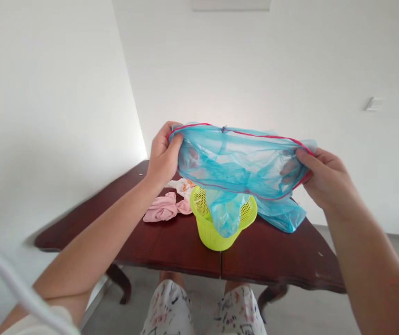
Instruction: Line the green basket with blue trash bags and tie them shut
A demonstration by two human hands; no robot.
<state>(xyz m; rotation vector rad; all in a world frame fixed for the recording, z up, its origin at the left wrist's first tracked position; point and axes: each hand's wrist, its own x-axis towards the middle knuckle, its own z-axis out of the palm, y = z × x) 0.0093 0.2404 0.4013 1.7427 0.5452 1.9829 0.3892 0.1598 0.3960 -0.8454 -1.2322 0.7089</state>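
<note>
Stretched between my two hands is a thin blue plastic bag [216, 172] with a red drawstring round its mouth. My left hand [164, 151] is closed on the left end of the rim, thumb on the near side. At the right end, my right hand [327, 174] pinches the rim in the same way. The bag's mouth is spread wide and faces me, and its lower part hangs down. Below it a yellow-green perforated plastic basket [216, 239] stands upright on the table, with blue plastic hanging in front of its opening.
The dark red wooden table [123, 242] has curved edges. Left of the basket lie a crumpled pink cloth [162, 208] and a white cloth with orange marks [184, 185]. More blue plastic [285, 217] rests at the right. White walls stand behind and at the left.
</note>
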